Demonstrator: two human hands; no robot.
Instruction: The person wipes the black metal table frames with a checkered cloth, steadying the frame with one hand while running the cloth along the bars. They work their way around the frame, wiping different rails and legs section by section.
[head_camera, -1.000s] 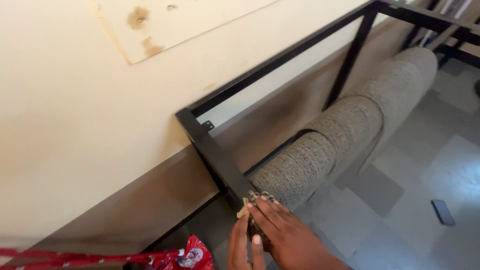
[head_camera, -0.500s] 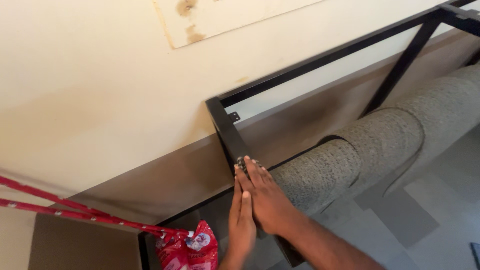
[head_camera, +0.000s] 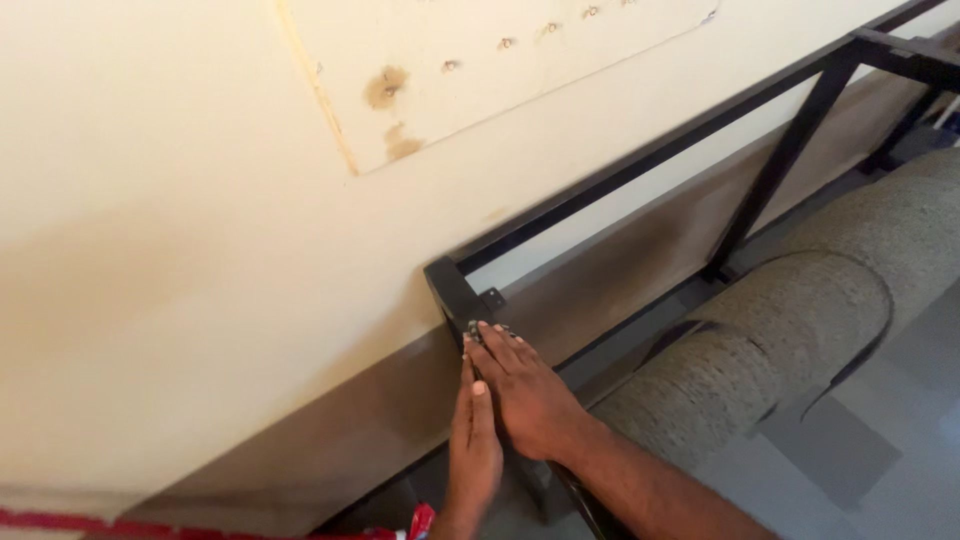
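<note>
Black metal frame (head_camera: 455, 290), right hand (head_camera: 525, 385) flat on it, left hand (head_camera: 475, 445) beside

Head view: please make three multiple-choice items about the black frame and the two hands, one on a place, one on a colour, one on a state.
1. Where do both hands rest?
A. on the rolled carpet
B. on the black metal frame near its corner
C. flat on the wall

2. What colour is the rolled carpet?
A. grey
B. red
C. blue

3. How is the right hand held?
A. clenched in a fist
B. gripping a hammer
C. laid flat, fingers stretched out

Answers:
1 B: the left hand and right hand lie on the black metal frame close to the corner.
2 A: the rolled carpet under the frame is grey.
3 C: the right hand lies palm down on the bar.
</note>
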